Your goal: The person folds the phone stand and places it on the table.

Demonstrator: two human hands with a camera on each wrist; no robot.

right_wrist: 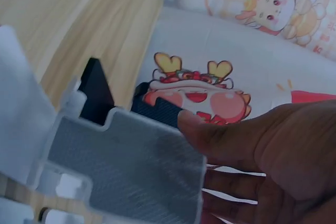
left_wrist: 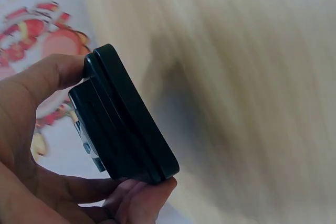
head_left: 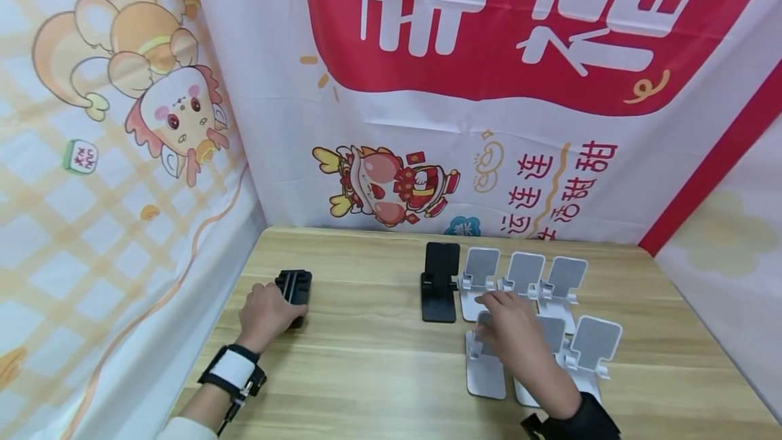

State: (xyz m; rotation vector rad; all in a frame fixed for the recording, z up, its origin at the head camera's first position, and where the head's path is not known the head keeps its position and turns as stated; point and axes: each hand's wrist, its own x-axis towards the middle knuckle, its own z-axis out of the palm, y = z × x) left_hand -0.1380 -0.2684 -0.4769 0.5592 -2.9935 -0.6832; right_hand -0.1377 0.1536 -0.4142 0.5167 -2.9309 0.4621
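At the left of the table, my left hand (head_left: 266, 312) grips a folded black phone stand (head_left: 296, 288). The left wrist view has this stand (left_wrist: 123, 119) between thumb and fingers, its edge towards the camera, a shadow on the wood beside it. Over on the right, my right hand (head_left: 519, 335) is at the front-row white phone stand (head_left: 486, 375) nearest the middle. Its thumb and fingers pinch the edge of the grey-padded upper plate (right_wrist: 131, 163), which stands raised. The hand partly hides this stand and its neighbour in the head view.
An unfolded black phone stand (head_left: 439, 284) is at the left end of the back row, beside several unfolded white stands (head_left: 481, 267). Another white stand (head_left: 595, 345) ends the front row at right. Printed cloth (head_left: 287, 155) walls the wooden table (head_left: 366, 358) behind and at the sides.
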